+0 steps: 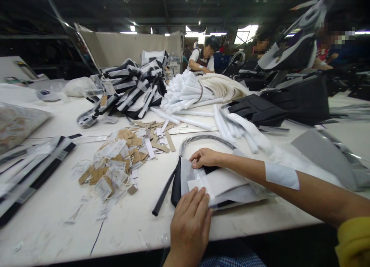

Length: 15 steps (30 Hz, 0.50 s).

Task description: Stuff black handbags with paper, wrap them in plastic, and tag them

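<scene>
A black handbag point(175, 190) lies on the table in front of me, partly covered by white wrapping sheets point(228, 182) and clear plastic. Its wrapped handle point(199, 139) arches out at the far side, and a black strap point(164, 191) sticks out to the left. My left hand point(190, 218) rests flat on the near edge of the wrapping, fingers stretched side by side. On the bag's far side, my right hand point(206, 158) has its thumb and fingers closed on the wrapping near the top edge. A white patch point(281, 176) is on my right forearm.
Loose tags point(115, 163) are heaped left of the bag. Wrapped straps point(34, 178) lie at far left. Behind are a pile of black wrapped pieces point(133, 89), bundled white tubes point(185, 91) and black bag pieces point(257, 108). A co-worker point(202, 58) is at the back.
</scene>
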Available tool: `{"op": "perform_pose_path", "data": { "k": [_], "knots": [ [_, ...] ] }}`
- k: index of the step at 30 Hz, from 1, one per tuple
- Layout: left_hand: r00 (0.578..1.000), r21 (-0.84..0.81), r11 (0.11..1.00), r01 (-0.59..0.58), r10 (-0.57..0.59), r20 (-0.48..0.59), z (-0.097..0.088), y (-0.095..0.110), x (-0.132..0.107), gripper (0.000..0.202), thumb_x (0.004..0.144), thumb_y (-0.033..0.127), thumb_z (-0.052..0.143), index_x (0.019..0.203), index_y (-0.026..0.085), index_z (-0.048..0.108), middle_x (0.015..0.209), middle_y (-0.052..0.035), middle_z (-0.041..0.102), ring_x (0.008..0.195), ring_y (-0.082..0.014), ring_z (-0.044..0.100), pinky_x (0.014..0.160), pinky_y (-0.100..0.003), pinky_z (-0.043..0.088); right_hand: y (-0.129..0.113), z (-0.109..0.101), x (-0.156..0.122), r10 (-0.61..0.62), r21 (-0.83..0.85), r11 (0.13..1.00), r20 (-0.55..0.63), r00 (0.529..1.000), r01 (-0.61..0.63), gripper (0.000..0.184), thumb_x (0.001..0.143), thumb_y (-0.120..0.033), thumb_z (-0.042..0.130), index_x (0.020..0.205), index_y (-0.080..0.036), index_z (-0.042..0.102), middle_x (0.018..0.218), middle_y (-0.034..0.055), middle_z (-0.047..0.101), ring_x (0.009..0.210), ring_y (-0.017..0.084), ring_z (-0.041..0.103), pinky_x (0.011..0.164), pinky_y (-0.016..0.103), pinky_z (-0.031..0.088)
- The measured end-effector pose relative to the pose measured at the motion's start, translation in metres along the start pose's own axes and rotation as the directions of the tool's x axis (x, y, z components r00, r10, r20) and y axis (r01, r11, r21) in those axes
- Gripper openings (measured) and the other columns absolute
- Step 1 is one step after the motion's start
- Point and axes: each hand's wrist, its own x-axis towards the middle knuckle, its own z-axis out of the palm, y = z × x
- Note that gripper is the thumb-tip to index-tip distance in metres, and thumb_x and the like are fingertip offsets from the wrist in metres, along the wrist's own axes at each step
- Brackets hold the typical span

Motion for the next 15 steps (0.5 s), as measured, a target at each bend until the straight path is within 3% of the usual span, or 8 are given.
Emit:
{"op": "perform_pose_path", "data": {
  "k": [8, 12, 15],
  "knots": [
    [0.997, 0.046, 0.998, -0.046, 0.049, -0.054, 0.0009, -0.0013, 0.0004, 0.028, 0.093, 0.019, 0.054, 0.118, 0.019, 0.065, 0.123, -0.0047, 0.071, 0.113, -0.0247, 0.066, 0.092, -0.041, 0.057, 0.0089, 0.0084, 0.0062, -0.089, -0.244, 0.968, -0.144, 0.985, 0.052, 0.022, 0.071, -0.021, 0.066, 0.09, -0.02, 0.077, 0.076, -0.0011, 0.072, 0.072, 0.015, 0.062, 0.064, 0.022, 0.043],
    [0.993, 0.084, 0.992, -0.093, 0.098, -0.06, 0.0013, -0.0025, -0.0004, 0.028, 0.093, 0.019, 0.054, 0.119, 0.018, 0.065, 0.122, -0.0064, 0.071, 0.113, -0.025, 0.066, 0.092, -0.041, 0.057, 0.0092, 0.0104, 0.0087, -0.146, -0.34, 0.938, -0.216, 0.965, 0.066, 0.021, 0.071, -0.02, 0.066, 0.089, -0.022, 0.078, 0.077, -0.0006, 0.073, 0.073, 0.017, 0.064, 0.063, 0.023, 0.043],
    [0.988, 0.127, 0.983, -0.135, 0.144, -0.061, 0.0025, -0.0039, -0.0019, 0.028, 0.093, 0.017, 0.053, 0.119, 0.017, 0.064, 0.12, -0.0078, 0.072, 0.113, -0.0252, 0.066, 0.092, -0.041, 0.057, 0.0066, 0.0099, 0.0079, -0.207, -0.367, 0.925, -0.265, 0.942, 0.1, 0.02, 0.079, -0.024, 0.063, 0.092, -0.019, 0.077, 0.079, 0.0013, 0.075, 0.073, 0.016, 0.066, 0.065, 0.023, 0.045]
  ]
}}
